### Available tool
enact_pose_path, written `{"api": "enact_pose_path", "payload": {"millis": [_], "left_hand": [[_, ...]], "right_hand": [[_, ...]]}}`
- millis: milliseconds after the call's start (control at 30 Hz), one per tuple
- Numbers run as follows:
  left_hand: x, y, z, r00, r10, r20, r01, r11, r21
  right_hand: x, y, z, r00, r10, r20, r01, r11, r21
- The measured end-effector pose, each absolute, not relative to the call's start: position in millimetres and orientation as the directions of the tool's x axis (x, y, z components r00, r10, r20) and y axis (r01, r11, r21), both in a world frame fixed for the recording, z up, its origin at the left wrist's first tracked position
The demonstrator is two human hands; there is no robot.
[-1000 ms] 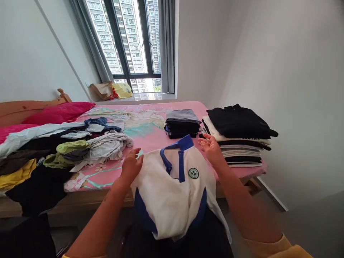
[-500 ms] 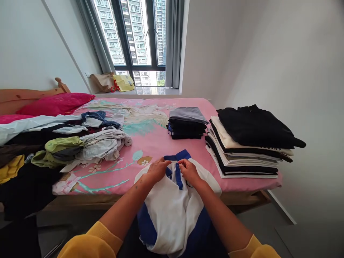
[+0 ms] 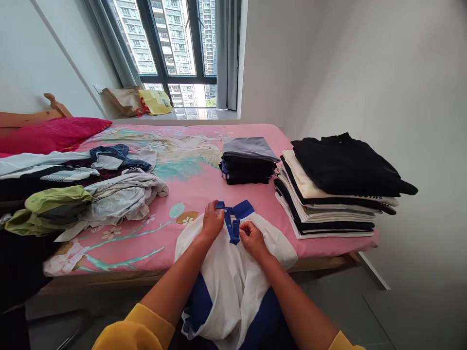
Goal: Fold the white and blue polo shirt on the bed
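A white polo shirt (image 3: 226, 272) with a blue collar and blue side panels hangs over the near edge of the bed (image 3: 189, 187). My left hand (image 3: 212, 221) pinches the shirt beside the collar. My right hand (image 3: 252, 238) grips the blue button placket just below the collar. Both hands are closed on the fabric, close together, with the placket between them.
A tall stack of folded clothes (image 3: 333, 187) with a black garment on top sits at the bed's right edge. A smaller folded dark stack (image 3: 248, 160) lies behind the shirt. A heap of unfolded clothes (image 3: 73, 194) covers the left side. Bags (image 3: 140, 99) rest on the windowsill.
My hands came in from spread apart either side of the shirt to meet at the collar, then took hold of the blue placket. The shirt's front has bunched up around them.
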State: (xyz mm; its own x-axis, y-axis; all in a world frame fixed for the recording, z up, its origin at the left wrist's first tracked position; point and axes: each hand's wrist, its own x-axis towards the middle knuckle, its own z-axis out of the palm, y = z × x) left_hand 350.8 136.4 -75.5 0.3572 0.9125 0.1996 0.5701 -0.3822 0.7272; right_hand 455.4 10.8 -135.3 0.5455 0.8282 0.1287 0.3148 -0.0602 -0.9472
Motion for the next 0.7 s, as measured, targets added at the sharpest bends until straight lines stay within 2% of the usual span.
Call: {"api": "enact_pose_path", "payload": {"millis": [100,233,300,400,500,567,700], "left_hand": [[335.3,97.1,-93.3,0.442,0.837,0.323,0.456,-0.520,0.723],[304.7,66.8,-115.3,0.614,0.683,0.396,0.430,-0.710,0.557],[296.2,62.5,-121.1,0.654,0.652,0.385,0.433,-0.739,0.515],[294.8,63.2,-121.7,0.601,0.708,0.372,0.444,-0.682,0.581],[300.3,67.0,-117.5,0.539,0.784,0.308,0.463,-0.582,0.669],[304.6,69.8,-115.0,0.517,0.825,0.228,0.516,-0.513,0.686],[310.0,72.2,-112.0,0.548,0.827,0.123,0.632,-0.506,0.587]], "right_hand": [[454.6,8.4,-134.2,0.503,0.847,0.173,0.426,-0.069,-0.902],[457.6,18.9,-122.4,0.411,0.899,0.153,0.630,-0.159,-0.760],[461.0,28.2,-115.7,0.332,0.939,0.091,0.729,-0.194,-0.657],[468.5,38.0,-106.8,0.293,0.956,0.024,0.797,-0.230,-0.559],[479.2,41.3,-98.1,0.401,0.909,0.111,0.768,-0.268,-0.582],[486.4,43.5,-92.6,0.505,0.843,0.185,0.696,-0.270,-0.665],[489.8,52.2,-88.5,0.571,0.796,0.203,0.559,-0.195,-0.806]]}}
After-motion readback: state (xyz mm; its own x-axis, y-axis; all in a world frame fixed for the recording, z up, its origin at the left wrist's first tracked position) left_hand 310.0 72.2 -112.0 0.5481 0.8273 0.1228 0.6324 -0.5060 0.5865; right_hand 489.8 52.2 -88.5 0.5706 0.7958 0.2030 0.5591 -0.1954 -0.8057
